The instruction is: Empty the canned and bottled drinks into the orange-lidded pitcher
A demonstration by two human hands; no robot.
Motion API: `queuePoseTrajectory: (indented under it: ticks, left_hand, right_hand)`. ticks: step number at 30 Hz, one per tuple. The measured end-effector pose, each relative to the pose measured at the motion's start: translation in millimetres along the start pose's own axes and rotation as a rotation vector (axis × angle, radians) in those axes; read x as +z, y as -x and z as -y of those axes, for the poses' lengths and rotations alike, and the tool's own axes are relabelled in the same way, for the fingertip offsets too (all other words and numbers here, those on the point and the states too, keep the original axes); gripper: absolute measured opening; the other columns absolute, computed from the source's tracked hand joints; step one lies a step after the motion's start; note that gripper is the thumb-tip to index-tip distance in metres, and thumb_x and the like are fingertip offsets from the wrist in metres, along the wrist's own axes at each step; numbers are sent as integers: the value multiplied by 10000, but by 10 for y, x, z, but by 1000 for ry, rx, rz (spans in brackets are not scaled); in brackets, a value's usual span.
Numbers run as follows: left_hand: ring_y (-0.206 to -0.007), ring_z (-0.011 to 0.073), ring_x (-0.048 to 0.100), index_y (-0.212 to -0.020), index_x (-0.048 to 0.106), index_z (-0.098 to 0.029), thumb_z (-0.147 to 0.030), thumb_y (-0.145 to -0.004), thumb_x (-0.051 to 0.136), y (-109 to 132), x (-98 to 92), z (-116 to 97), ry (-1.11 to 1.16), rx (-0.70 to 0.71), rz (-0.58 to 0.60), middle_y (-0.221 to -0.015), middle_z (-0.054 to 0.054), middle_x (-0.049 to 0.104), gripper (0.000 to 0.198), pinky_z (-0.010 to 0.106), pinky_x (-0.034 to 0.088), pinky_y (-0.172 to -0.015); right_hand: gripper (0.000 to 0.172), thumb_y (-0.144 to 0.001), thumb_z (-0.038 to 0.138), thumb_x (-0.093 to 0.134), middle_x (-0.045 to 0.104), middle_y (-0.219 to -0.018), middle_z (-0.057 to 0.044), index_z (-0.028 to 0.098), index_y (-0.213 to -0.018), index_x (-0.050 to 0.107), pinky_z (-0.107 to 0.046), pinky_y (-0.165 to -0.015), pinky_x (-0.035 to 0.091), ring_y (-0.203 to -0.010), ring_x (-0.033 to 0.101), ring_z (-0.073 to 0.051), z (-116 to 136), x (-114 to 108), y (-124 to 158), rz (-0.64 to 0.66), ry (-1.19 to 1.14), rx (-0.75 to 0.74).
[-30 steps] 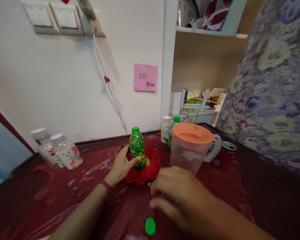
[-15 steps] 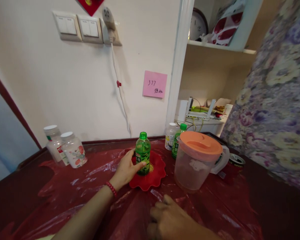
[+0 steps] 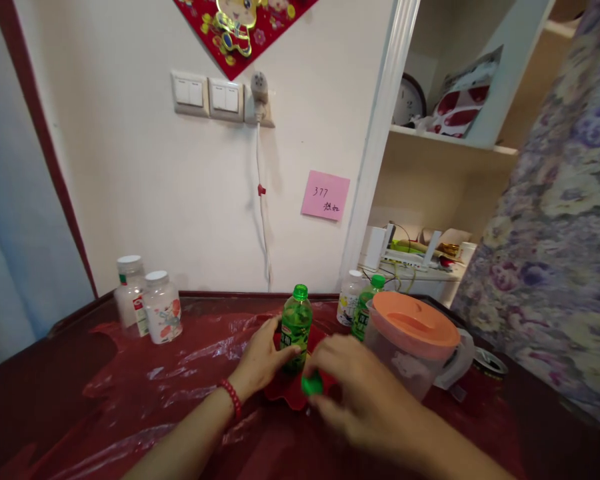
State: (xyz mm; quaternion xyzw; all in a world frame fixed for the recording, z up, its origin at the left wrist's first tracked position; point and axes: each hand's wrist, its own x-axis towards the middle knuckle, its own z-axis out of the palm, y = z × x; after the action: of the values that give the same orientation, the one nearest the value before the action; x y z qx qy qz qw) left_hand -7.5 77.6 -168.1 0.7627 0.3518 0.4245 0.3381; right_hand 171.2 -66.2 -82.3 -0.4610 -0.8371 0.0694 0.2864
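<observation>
An uncapped green bottle [image 3: 296, 328] stands upright on a red scalloped dish [image 3: 286, 393]. My left hand [image 3: 263, 357], with a red bead bracelet at the wrist, is wrapped round the bottle's lower left side. Just right of the bottle, my right hand [image 3: 343, 383] is slightly blurred and pinches a green cap [image 3: 312, 384] between thumb and fingers, lower than the bottle's open neck. The cap and the bottle are apart.
A clear pitcher [image 3: 405, 360] with an orange lid stands at the right, a can [image 3: 489, 365] beyond it. Behind the pitcher are another green bottle [image 3: 363, 310] and a white-capped bottle [image 3: 349, 300]. Two white-lidded jars [image 3: 164, 313] stand at the left on the red plastic-covered table [image 3: 180, 393].
My right hand has risen toward the bottle, and the green cap now shows in its fingers. My left hand stays at the bottle. The camera view has tilted up and shifted left.
</observation>
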Motion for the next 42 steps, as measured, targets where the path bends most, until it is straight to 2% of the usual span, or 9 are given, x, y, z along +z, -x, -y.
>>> queuePoseTrajectory:
  ticks: [2,5,8,12,18,29,34,38,42]
  left_hand:
    - [-1229,328,619,-1300,622,-195,-316,-771,788,8,-6,-3,2,2,1,-1324,124,684,567,477,454,-1098]
    - [-1277,329,596,-1340,606,-206,-273,-745,804,18,-8,-14,20,-17,-8,-1375,120,660,631,482,422,-1137]
    - [-1291,327,588,-1347,605,-200,-241,-734,798,24,-6,-28,33,-38,-6,-1392,124,648,644,474,411,-1148]
    - [-1261,325,608,-1320,622,-220,-219,-735,785,29,1,-32,4,-43,-10,-1364,114,666,608,470,432,-1123]
    - [-1210,327,635,-1314,626,-215,-222,-705,815,35,19,0,-43,-65,-21,-1327,122,685,638,464,450,-1100]
    - [-1230,340,628,-1290,657,-235,-252,-699,828,58,6,-32,-31,-55,-33,-1345,107,686,615,476,445,-1116]
    - [-1186,337,647,-1289,660,-236,-262,-699,836,57,2,-39,-39,-61,-27,-1306,100,701,616,466,452,-1101]
    - [-1189,336,642,-1308,650,-218,-261,-701,837,62,-7,-59,-45,-68,-18,-1300,110,698,636,456,451,-1097]
    - [-1190,328,645,-1302,655,-222,-242,-696,836,68,-9,-66,-34,-65,-18,-1302,101,699,632,439,452,-1094]
  right_hand:
    - [215,-812,90,655,629,-968,-14,215,-986,637,-303,-785,399,-909,559,-188,10,-280,-242,-166,15,-12]
    - [174,-827,119,664,619,-908,-14,204,-979,654,-308,-791,417,-882,565,-190,-82,-491,-609,-278,64,-2]
    - [174,-820,104,674,627,-927,-24,194,-969,675,-314,-816,419,-916,570,-198,-213,-511,-904,-283,107,39]
    - [189,-791,84,696,628,-891,-21,188,-948,711,-306,-794,420,-868,576,-190,-326,-429,-1115,-205,159,90]
    - [174,-805,96,700,635,-876,-22,181,-953,730,-289,-770,432,-827,588,-179,-368,-373,-1160,-108,185,123]
    - [115,-837,201,685,668,-872,-26,194,-940,736,-282,-703,432,-799,609,-183,-422,-409,-1225,-24,185,144]
    - [220,-873,218,683,659,-922,-35,228,-1075,769,-295,-747,438,-824,615,-184,-463,-397,-1229,-5,205,135]
    - [213,-926,259,668,653,-944,-52,224,-1100,785,-300,-751,447,-840,626,-190,-449,-421,-1216,33,225,137]
    - [272,-931,194,627,669,-996,-65,204,-1162,771,-300,-791,458,-877,637,-190,-380,-476,-1207,84,263,142]
